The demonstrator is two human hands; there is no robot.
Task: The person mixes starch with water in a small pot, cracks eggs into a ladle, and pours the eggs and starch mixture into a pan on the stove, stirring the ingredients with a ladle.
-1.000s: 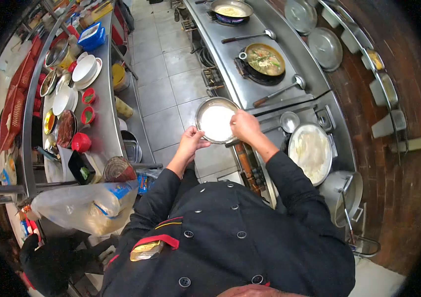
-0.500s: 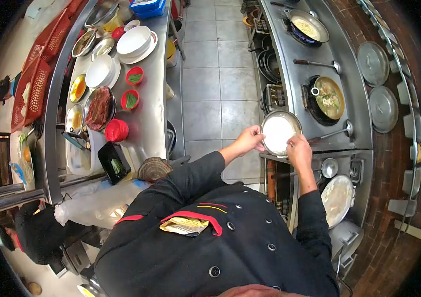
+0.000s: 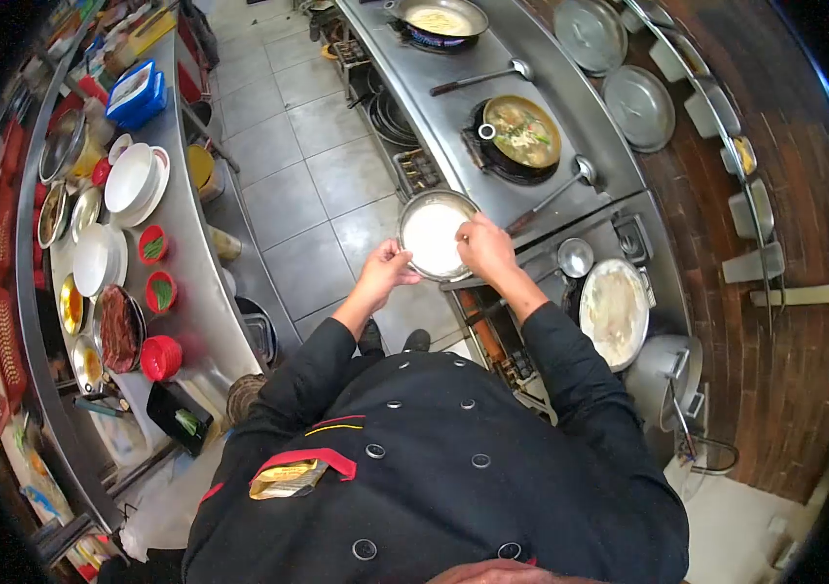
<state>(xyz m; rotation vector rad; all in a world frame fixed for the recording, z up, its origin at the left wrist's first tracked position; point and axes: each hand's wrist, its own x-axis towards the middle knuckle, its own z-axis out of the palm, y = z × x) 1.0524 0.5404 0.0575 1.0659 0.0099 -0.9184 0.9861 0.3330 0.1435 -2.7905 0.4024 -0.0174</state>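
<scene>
A round metal bowl (image 3: pixel 434 234) with white contents is held in front of me, beside the edge of the steel stove counter. My left hand (image 3: pixel 387 274) pinches the bowl's left rim between thumb and fingers. Over the right side of the bowl is my right hand (image 3: pixel 485 247), its fingers closed together; whatever they hold is hidden. To the right of it lies a ladle (image 3: pixel 575 257) beside a large pan of whitish food (image 3: pixel 615 313). Farther up, a pan with soup and vegetables (image 3: pixel 523 132) sits on a burner.
Another pan (image 3: pixel 442 19) stands over a blue flame at the back. A tall pot (image 3: pixel 663 382) is at the right. On the left counter are white bowls (image 3: pixel 100 260), red cups (image 3: pixel 160 357), a plate of raw meat (image 3: pixel 119 329) and a black tray (image 3: pixel 179 417).
The head view swung right and then back again. Both hands remain at the bowl, with the right hand still over its right side. The plastic bag at lower left is now mostly out of sight.
</scene>
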